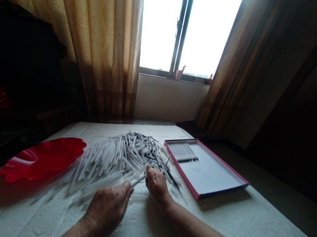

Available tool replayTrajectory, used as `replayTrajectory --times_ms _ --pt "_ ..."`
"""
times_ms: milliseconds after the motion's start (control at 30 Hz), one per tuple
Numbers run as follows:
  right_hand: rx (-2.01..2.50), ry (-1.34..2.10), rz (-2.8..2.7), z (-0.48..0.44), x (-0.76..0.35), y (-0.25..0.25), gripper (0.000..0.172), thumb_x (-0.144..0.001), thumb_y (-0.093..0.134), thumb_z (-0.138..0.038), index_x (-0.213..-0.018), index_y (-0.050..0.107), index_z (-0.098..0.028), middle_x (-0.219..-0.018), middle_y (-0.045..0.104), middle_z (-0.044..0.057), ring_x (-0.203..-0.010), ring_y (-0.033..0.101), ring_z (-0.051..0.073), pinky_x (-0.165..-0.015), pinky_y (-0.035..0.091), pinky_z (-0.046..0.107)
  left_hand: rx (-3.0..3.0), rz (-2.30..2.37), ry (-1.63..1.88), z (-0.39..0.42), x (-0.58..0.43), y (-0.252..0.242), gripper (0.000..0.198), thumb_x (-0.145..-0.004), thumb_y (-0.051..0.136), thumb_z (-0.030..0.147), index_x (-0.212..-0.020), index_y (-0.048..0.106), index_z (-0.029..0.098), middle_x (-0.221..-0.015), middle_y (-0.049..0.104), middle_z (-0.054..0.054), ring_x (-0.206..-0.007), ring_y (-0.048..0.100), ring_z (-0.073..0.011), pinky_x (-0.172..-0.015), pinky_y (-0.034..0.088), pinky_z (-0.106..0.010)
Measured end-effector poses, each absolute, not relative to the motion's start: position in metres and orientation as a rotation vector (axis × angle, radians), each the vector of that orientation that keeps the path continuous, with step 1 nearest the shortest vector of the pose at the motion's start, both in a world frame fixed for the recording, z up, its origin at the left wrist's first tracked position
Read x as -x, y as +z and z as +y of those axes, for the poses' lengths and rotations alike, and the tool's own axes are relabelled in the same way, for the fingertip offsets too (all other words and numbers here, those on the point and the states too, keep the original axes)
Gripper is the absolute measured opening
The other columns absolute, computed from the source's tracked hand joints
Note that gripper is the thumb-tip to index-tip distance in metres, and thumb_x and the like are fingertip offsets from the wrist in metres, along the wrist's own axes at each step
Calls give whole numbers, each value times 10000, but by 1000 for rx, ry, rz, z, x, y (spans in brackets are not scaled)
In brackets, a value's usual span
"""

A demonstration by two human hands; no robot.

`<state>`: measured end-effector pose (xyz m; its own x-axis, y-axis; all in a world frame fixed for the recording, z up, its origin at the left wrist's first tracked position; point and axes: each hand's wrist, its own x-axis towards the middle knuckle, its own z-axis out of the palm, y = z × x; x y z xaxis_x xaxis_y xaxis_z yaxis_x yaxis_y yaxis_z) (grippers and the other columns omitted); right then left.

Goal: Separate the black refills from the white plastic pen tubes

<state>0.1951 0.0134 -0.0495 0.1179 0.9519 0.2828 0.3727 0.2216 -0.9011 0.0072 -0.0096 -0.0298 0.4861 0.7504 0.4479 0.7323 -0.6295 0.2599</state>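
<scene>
Nearest the camera, the person's left hand (106,209) and right hand (157,187) reach in from the bottom of the frame on bare forearms. They stand close together at the lower middle, with only a narrow gap between them, and the fingers of both curl inward. A single white stick (138,180) crosses that gap, with one end at the left fingertips and the other by the right fingers. I cannot tell whether either hand has a firm grip on it.

Just beyond the hands, a loose heap of white sticks (113,162) spreads over the embossed white tabletop (47,215). The sticks lie crisscrossed, with thin black tips showing mostly toward the far right of the heap.

To the left, a red scalloped plastic tray (40,159) sits right beside the heap. To the right, a shallow white box lid (211,171) with a pink rim lies on the table. In its upper left corner, a neat row of black-tipped sticks (183,153) lies side by side.

Farthest away, at the top of the frame, tan curtains (111,51) hang beside a bright window (160,29). A pink cup (178,74) and a small bottle (209,79) stand on its sill.
</scene>
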Motion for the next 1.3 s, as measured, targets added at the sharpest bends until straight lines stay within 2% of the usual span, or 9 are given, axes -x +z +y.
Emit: replayTrajectory --times_ms 700,933,1067,1200,1300 --pt "1348 651 -1543 8 -197 -49 588 -912 270 -725 -528 292 -280 -509 307 -36 -490 306 143 -504 261 296 -2641 1235 747 -12 -1 -25 260 -974 463 344 -839 669 264 -585 722 -52 -505 691 -226 -461 389 -254" --pt "1322 721 -1460 7 -196 -48 648 -855 330 -830 -517 320 -277 -520 322 -34 -512 309 146 -520 259 308 -2601 1244 727 -13 -3 -29 239 -967 455 311 -859 661 255 -613 726 -61 -515 679 -224 -481 365 -259" --pt "1278 916 -1407 10 -194 -44 720 -781 298 -943 -504 333 -280 -457 311 -48 -441 306 127 -453 247 290 -2547 1244 746 -4 -2 -31 263 -962 432 359 -808 622 262 -615 706 -48 -544 676 -230 -514 372 -274" --pt "1225 1146 -1300 12 -197 -37 763 -773 214 -973 -570 408 -264 -451 413 -39 -360 330 104 -372 244 253 -2470 1214 757 5 -1 -30 372 -1000 319 390 -719 527 262 -631 668 -12 -594 671 -214 -570 393 -274" --pt "1183 1191 -1204 13 -204 -30 774 -760 283 -969 -670 486 -227 -521 502 -31 -376 371 84 -374 247 218 -2406 1194 745 7 0 -27 400 -1007 293 427 -696 482 260 -622 638 5 -588 645 -207 -568 394 -266"
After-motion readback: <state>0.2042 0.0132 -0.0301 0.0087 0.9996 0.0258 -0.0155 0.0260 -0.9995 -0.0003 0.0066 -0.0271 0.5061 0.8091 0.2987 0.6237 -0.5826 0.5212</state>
